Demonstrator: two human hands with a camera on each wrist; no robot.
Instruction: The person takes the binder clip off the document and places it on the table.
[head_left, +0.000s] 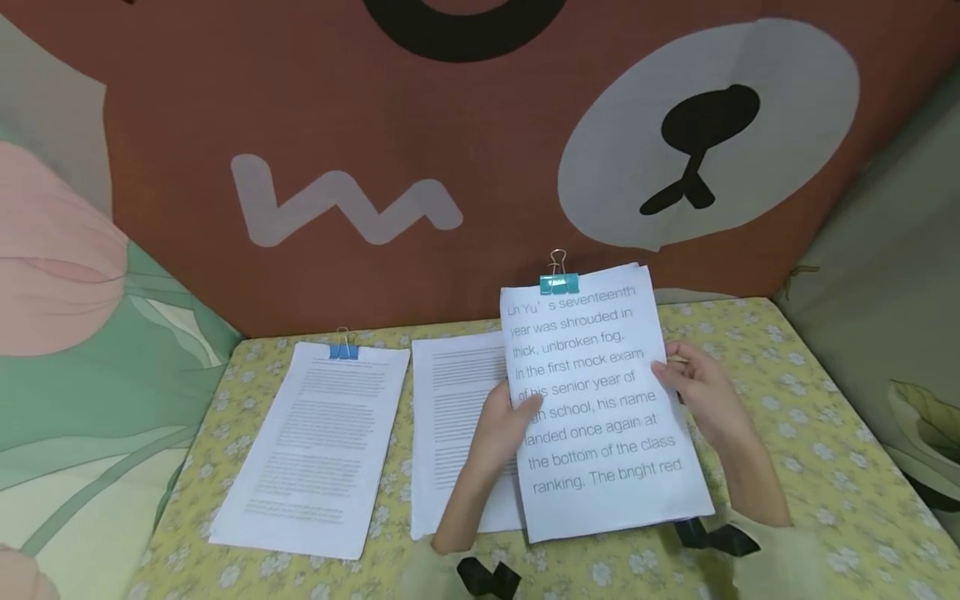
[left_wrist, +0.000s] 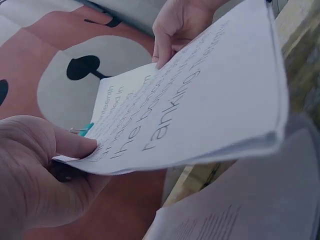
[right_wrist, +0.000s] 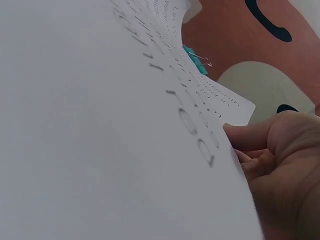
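A stack of large-print paper sheets [head_left: 600, 417] is held up off the table, tilted toward the head camera. A teal binder clip [head_left: 559, 284] bites its top edge, wire handles up. My left hand [head_left: 501, 425] grips the left edge, thumb on the printed face and fingers behind. On the opposite edge my right hand [head_left: 705, 392] pinches the sheets, its thumb at the front; the other fingers are partly hidden behind. In the left wrist view the stack's lower edge [left_wrist: 240, 147] shows several layers. The right wrist view shows the right thumb [right_wrist: 245, 136] at the paper's edge.
Left on the floral-covered table [head_left: 817, 467] lies a printed stack [head_left: 315, 450] with a blue binder clip [head_left: 344, 352]. Another printed stack [head_left: 450, 425] lies flat, partly covered by the left arm and raised sheets. A brown fabric backdrop [head_left: 337, 283] with a cartoon face stands behind.
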